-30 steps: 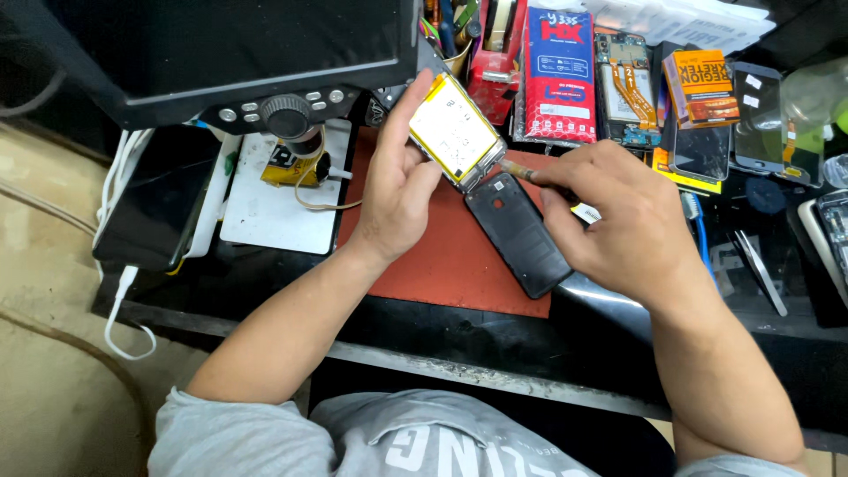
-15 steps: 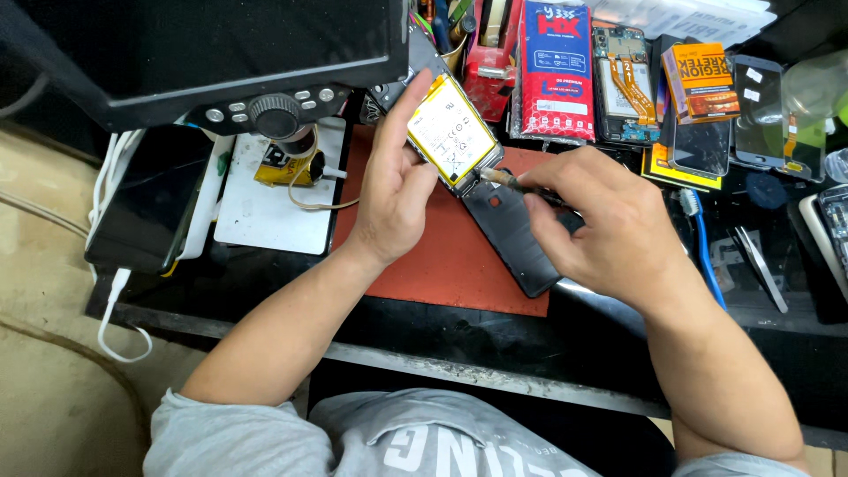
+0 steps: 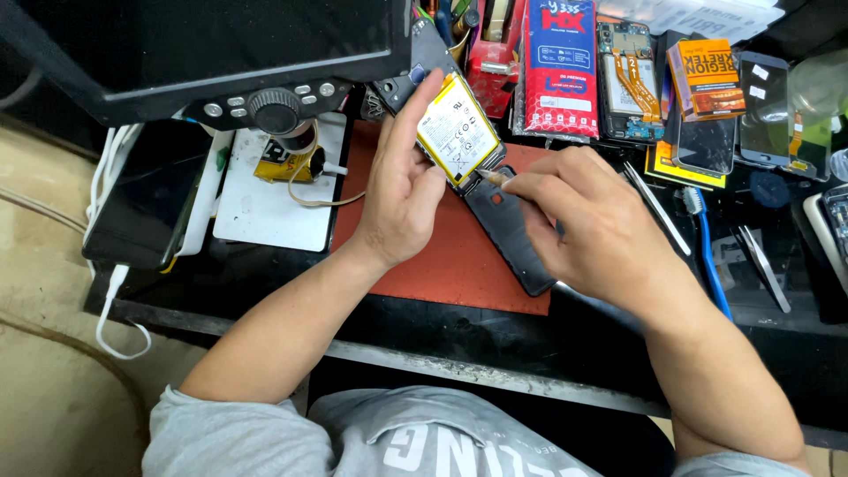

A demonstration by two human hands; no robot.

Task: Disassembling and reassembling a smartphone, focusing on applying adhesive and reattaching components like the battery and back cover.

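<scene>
You are looking down at a crowded repair bench. At nine o'clock a dark phone [image 3: 132, 199] lies flat beside a white cable [image 3: 110, 300]. Just right of it is a white pad [image 3: 269, 199], and above that a black microscope base with a round knob [image 3: 276, 108].

At the centre lies a red work mat [image 3: 442, 256]. Your left hand [image 3: 402, 190] rests over it with the fingers pointing toward twelve o'clock. They are curled around the left edge of a flat battery [image 3: 458, 132], white with a yellow border, holding it tilted up.

Below the battery, running toward five o'clock, is the dark opened phone body [image 3: 508, 234] on the mat. The battery's lower end touches its top edge.

Your right hand [image 3: 592, 225] is closed in a pinch on a thin pointed tool [image 3: 495, 177], whose tip sits where battery and phone meet.

Judging by this, the phone is already opened and the battery is lifted most of the way out. Its bottom end looks not yet free, so that last release remains.

From one to three o'clock lie packaged parts [image 3: 561, 66], bare phone boards [image 3: 627, 79], loose screens [image 3: 764, 106], tweezers [image 3: 658, 208] and a blue-handled brush [image 3: 707, 256].
</scene>
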